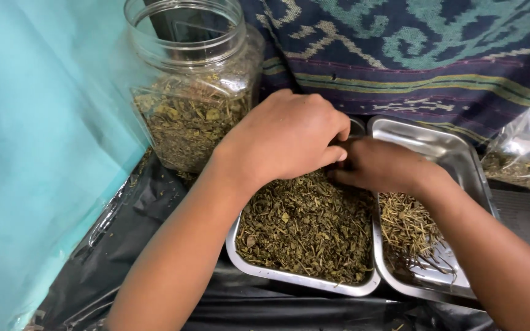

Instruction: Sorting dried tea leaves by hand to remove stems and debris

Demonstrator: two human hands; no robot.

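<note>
My left hand [286, 138] is curled over the far end of a steel tray [302, 279] filled with dried green leaf flakes [308, 227]. Its fingers are bent down into the flakes, and what they pinch is hidden. My right hand [381, 165] lies right beside it, fingertips touching the same pile near the divide between trays. A second steel tray [455, 153] to the right holds a small heap of thin dry stems [406, 227]. My right wrist crosses over that tray.
A clear plastic jar [194, 92], open at the top and half full of the same dried leaves, stands at the back left. A clear bag of leaves [516, 159] lies at the right. Black plastic sheeting [148, 227] covers the surface; a teal sheet [38, 153] hangs left.
</note>
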